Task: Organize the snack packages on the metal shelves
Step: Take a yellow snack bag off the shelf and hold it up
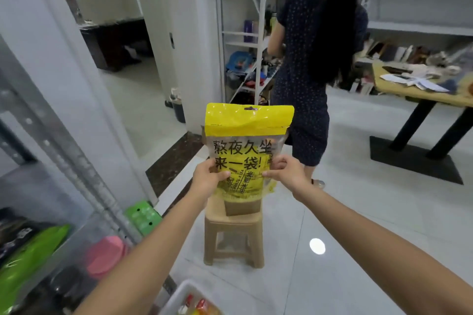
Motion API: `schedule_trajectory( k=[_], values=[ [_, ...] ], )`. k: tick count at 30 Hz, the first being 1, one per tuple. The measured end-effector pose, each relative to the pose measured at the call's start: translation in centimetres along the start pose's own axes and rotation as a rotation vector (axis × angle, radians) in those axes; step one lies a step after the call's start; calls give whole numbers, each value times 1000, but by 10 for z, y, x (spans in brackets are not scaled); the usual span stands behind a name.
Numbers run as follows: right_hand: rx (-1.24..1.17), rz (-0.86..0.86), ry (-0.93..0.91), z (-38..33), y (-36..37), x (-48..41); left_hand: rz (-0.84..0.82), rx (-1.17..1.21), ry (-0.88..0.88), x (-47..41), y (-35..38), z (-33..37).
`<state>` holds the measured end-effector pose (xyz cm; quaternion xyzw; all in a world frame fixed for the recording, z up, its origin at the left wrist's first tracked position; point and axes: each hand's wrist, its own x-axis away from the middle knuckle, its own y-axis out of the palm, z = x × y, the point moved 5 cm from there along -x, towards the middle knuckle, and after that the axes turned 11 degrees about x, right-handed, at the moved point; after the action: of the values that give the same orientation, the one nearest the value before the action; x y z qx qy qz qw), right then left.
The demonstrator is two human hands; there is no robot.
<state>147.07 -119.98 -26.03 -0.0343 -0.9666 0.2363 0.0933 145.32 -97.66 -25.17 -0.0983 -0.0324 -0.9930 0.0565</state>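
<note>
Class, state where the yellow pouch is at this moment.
In the head view the yellow pouch is at centre, upright, gripped low on each side by the left hand and right hand, over the beige stool, right of the metal shelf.

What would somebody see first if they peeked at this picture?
The yellow plastic pouch with black lettering, right in the middle, held up by the left hand and right hand at its lower sides. Behind it stands a person in a dark dotted dress, and below it a beige plastic stool.
</note>
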Motion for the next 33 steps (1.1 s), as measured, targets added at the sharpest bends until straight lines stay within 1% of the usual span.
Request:
schedule_trajectory(
  k=[4, 8, 11, 15, 21, 28, 31, 33],
  values=[
    [58, 6, -18, -10, 9, -78, 70, -21, -5, -82, -2, -7],
    [109, -7, -4, -13, 17, -162, 68, 0, -5, -162, 8, -2],
    [145, -7, 34, -7, 24, -215, 64, -41, -31, -215, 14, -12],
    [99, -36, 96, 10, 34, -262, 87, -64, -120, -263, 19, -33],
    [83, -121, 148, 43, 62, -322, 133, -116, -180, -315, 21, -69],
    [79, -34, 268, 108, 124, -384, 250, -89, -291, -372, 10, -137],
    [73, 37, 306, 131, 146, -398, 326, -79, -311, -392, 6, -164],
    [67, 97, 334, 145, 154, -404, 340, -88, -315, -404, 10, -179]
  ],
)
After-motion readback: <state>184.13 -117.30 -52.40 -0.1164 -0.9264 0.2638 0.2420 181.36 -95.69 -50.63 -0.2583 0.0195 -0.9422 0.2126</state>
